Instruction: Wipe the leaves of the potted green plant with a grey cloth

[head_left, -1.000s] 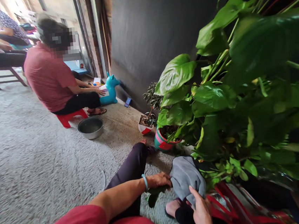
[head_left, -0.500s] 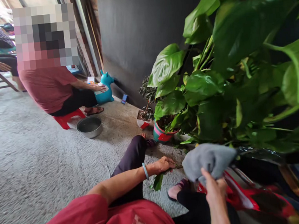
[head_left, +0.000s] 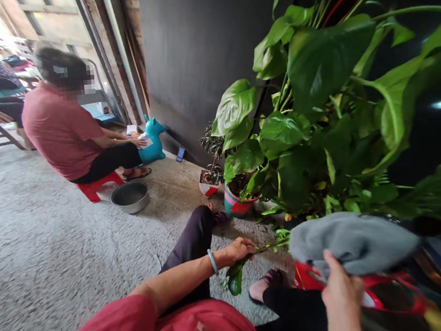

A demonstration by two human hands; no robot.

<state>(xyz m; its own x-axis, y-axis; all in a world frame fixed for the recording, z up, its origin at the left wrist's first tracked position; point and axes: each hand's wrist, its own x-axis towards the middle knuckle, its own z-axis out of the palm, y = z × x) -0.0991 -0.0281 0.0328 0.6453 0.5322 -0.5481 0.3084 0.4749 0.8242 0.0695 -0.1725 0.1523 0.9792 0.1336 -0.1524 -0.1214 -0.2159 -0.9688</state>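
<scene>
My left hand [head_left: 239, 250], with a pale bangle at the wrist, is closed around a leafy green stem. One dark leaf [head_left: 235, 281] of that stem hangs below the hand. Smaller leaves [head_left: 280, 239] stick out toward the grey cloth [head_left: 348, 239] and stop close to its left edge. That cloth is bunched in my right hand [head_left: 344, 291], thumb on top; the other fingers are mostly hidden. Behind the cloth lies something red [head_left: 307, 276], partly covered by it.
A large leafy plant in a striped pot [head_left: 236, 205] fills the right side. Beside it stands a smaller potted plant [head_left: 209, 185]. A grey basin [head_left: 130, 197] is on the concrete floor, near a person [head_left: 61, 134] on a red stool and a blue animal toy [head_left: 153, 140].
My right hand has moved right with the grey cloth, which now stretches out wider. More of the stem's leafy end shows. My left hand has hardly moved.
</scene>
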